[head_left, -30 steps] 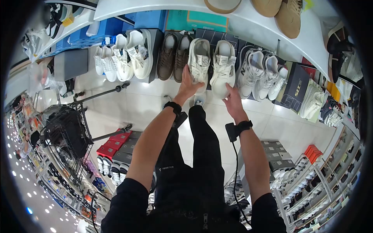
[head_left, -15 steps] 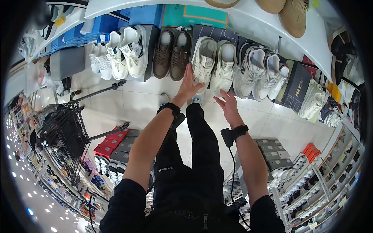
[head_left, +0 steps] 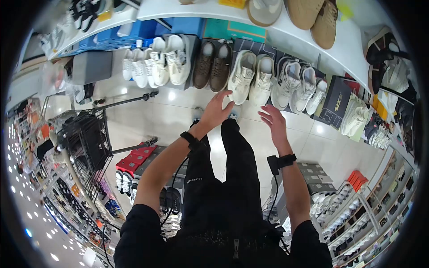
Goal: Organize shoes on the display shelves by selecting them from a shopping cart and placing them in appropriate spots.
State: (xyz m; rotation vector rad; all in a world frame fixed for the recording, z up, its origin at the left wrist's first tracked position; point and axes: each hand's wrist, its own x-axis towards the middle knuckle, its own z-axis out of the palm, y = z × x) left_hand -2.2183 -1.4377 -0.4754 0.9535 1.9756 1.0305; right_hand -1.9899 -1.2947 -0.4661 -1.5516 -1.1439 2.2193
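A person in black looks down at a low shoe display. The left hand (head_left: 216, 110), fingers spread and empty, reaches to the toe of a pair of cream sneakers (head_left: 241, 77) standing beside brown shoes (head_left: 213, 66); whether a fingertip touches is unclear. The right hand (head_left: 273, 121) hovers open, empty, just short of the pair. Tan shoes (head_left: 327, 22) on the shelf above are cut off by the frame.

I saw brown shoes (head_left: 213, 64) beside white sneakers (head_left: 156, 64), and a black wire cart (head_left: 85, 143) stood near.
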